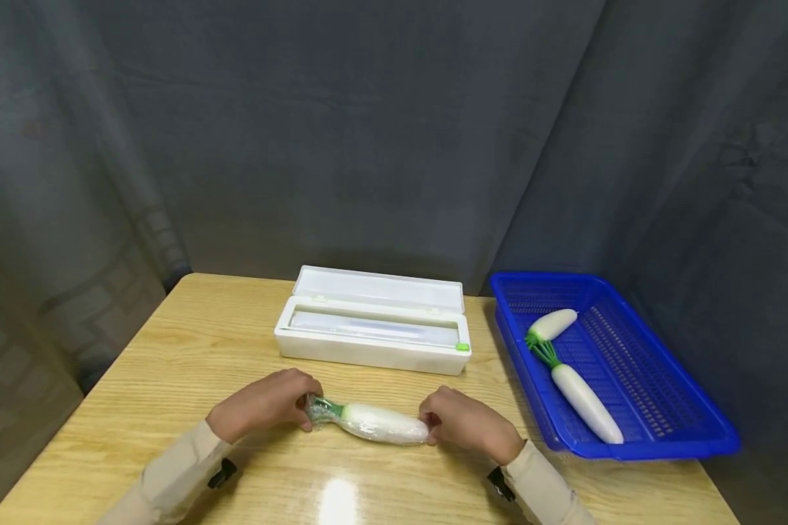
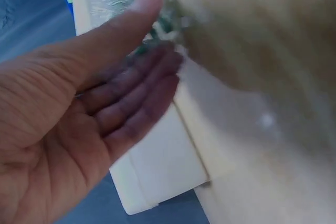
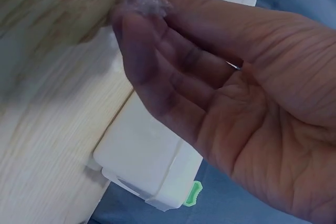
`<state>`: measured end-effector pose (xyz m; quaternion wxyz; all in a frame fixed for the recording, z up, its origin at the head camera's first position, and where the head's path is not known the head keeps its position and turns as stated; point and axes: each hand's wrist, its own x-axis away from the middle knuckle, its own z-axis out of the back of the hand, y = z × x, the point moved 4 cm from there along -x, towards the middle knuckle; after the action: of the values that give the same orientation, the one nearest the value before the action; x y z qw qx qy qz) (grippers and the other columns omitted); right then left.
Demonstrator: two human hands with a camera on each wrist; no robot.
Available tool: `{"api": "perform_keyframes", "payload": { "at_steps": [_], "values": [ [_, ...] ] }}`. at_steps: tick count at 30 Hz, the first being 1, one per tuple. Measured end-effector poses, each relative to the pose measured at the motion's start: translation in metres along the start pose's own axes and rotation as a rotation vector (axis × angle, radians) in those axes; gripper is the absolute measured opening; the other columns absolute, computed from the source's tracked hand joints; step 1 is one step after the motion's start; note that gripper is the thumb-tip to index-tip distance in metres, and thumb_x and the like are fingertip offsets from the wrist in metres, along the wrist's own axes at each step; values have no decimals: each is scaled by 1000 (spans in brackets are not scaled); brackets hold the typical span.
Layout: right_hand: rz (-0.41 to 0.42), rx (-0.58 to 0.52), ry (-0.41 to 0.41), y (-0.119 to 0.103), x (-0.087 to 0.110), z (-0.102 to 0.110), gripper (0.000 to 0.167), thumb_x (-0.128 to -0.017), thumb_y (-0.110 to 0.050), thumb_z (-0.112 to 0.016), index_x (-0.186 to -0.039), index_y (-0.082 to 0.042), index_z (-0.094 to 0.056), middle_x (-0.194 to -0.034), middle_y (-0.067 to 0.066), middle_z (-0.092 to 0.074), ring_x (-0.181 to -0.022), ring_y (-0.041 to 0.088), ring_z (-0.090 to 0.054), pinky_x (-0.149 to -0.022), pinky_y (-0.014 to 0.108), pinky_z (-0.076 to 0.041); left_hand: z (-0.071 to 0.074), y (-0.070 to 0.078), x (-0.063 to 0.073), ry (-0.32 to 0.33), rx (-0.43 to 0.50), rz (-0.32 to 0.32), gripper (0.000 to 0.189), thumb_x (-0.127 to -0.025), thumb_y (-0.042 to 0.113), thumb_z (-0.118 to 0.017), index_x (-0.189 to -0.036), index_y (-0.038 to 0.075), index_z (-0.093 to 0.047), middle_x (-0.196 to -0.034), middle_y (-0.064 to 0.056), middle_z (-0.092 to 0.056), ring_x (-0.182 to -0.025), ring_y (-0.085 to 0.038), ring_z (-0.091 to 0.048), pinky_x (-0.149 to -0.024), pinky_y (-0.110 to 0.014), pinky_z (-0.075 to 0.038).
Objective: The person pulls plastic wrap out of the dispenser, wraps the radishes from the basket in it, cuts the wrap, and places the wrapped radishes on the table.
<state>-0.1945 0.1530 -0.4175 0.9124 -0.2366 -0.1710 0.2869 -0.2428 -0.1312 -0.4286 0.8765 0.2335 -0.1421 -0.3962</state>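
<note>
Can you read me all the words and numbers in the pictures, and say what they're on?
There are none that I can read.
White box with its green slider: no writing shows.
Blue basket: no writing shows.
Wrapped radish: no label shows on it.
Black piece by the left wrist: too small to tell.
</note>
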Motion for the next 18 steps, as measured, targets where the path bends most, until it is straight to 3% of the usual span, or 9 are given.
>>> {"api": "perform_keyframes", "payload": {
  "at_steps": [4,12,15,18],
  "values": [
    [17,7,13,-1,-1,0,27,-81,9,-82,-66,-5,-64,-62,-9,-49,-57,-2,-35,-52,16,-31,-3,-3,1,26,-10,-48,22,-79,9,-90,-87,14,-71,-72,15,-58,-62,4,-41,-57,-17,-43],
    [44,67,43,-4,-2,1,33,-79,8,-84,-61,-6,-61,-58,-9,-51,-55,-3,-33,-49,15,-31,-3,-1,4,57,-29,-48,22,-80,8,-90,-83,14,-69,-70,15,-57,-62,4,-40,-53,-17,-41],
    [27,56,30,-4,-2,2,33,-81,5,-85,-62,-6,-61,-60,-11,-49,-55,-2,-34,-50,15,-31,-2,2,5,73,-74,-39,22,-78,13,-91,-90,12,-73,-79,11,-61,-66,2,-45,-58,-19,-45],
    [4,46,6,-3,-2,2,31,-80,2,-86,-65,-8,-61,-63,-11,-47,-57,-1,-36,-52,17,-33,-3,10,7,79,-162,-47,39,-75,24,-94,-106,8,-75,-99,1,-68,-80,-7,-58,-70,-27,-54]
  ]
}}
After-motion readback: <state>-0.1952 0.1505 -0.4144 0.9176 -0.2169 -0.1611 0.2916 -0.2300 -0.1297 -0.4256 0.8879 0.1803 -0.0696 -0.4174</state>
